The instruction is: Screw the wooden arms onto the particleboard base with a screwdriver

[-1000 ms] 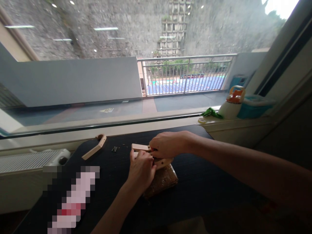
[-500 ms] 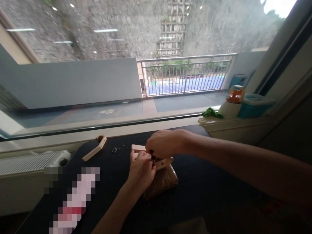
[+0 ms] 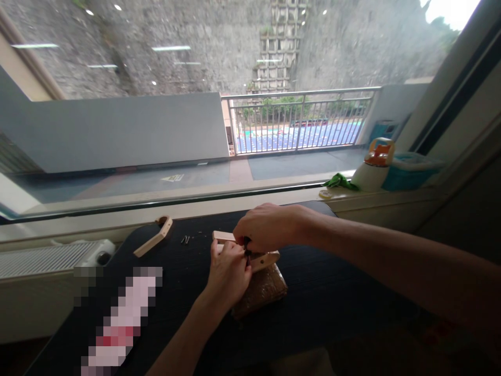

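From where I stood, the wooden part (image 3: 265, 261) lay on the far end of the one brown block (image 3: 266, 292), its middle covered by two hands; whether it was one piece or two, I couldn't tell. The left hand (image 3: 230, 266) had its fingers bent and closed over the wood. The right hand (image 3: 268, 227) had its fingers drawn in narrow around one dark tool (image 3: 247, 253), their tips hidden from me. The right forearm crossed above the table (image 3: 321, 297), blocking the stretch right of the block. Left of the block and beyond it lay at least two screws (image 3: 185, 240), then one curved part (image 3: 158, 238). Well beyond the block, to its right, were one green cloth (image 3: 340, 181), one bottle (image 3: 368, 176) and one teal box (image 3: 409, 175) on the sill (image 3: 289, 198).
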### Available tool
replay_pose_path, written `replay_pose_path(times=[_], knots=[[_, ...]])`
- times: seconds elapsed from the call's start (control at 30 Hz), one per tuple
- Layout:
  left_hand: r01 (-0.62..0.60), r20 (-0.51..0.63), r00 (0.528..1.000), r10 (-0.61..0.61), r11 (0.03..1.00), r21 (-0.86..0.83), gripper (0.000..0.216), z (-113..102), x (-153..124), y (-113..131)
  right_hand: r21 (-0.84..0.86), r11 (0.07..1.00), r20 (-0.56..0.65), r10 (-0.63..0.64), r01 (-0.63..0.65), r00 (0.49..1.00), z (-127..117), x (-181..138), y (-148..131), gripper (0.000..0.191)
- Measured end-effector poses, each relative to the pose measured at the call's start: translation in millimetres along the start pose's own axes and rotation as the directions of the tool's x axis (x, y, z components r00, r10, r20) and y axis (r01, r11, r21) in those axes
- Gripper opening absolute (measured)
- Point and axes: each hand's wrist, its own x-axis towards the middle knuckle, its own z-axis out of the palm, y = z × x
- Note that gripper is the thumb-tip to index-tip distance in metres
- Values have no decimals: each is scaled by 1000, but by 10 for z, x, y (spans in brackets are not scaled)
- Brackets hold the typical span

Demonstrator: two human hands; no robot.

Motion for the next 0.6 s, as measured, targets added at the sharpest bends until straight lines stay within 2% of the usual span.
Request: replay_pose_path(times=[0.13, 0.27, 0.5, 0.6], knots=[[6, -4, 1000, -6, 1000, 0, 16, 5, -2, 4, -26, 999, 19, -33, 33, 999, 29, 50, -21, 17], [10, 3, 1000, -10, 1000, 19, 14, 26, 6, 3, -23, 1000, 32, -19, 19, 999, 116, 105, -14, 20], [-3, 2, 1000, 3, 999, 44, 12, 30, 5, 4, 98, 987, 9, 130, -130, 991, 166, 75, 43, 28], [-6, 14, 1000, 6, 998, 57, 11, 27, 6, 1, 98, 984, 8, 149, -149, 989, 144, 33, 45, 28]])
